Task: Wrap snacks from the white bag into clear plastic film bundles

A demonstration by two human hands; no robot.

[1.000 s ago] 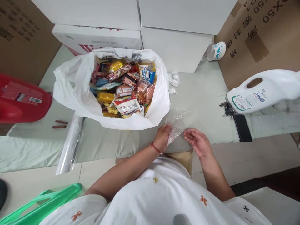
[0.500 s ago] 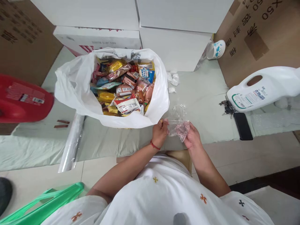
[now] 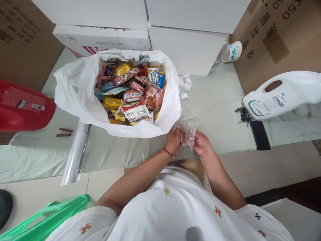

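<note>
Between my hands, close to the table's front edge, is a crumpled clear plastic bag (image 3: pixel 188 131). My left hand (image 3: pixel 174 140), with a red cord at its wrist, pinches the bag's left side. The fingers of my right hand (image 3: pixel 201 143) are closed on its right side, partly behind the film. Just beyond my left hand stands a large white plastic bag (image 3: pixel 168 117), its mouth wide and filled with wrapped snacks (image 3: pixel 135 95) in many colours. Small crumpled bits of clear plastic (image 3: pixel 186 83) lie on the table past my hands.
White boxes (image 3: pixel 185 50) stand along the back. To the right are a paper cup (image 3: pixel 232 52), a white detergent jug (image 3: pixel 273 100), keys (image 3: pixel 243 114) and a phone (image 3: pixel 260 135). At the left are a red jug (image 3: pixel 25 105) and a plastic roll (image 3: pixel 75 154).
My hands have come closer together, the left one shifting right and the right one left. The clear bag between them is bunched up more than before.
</note>
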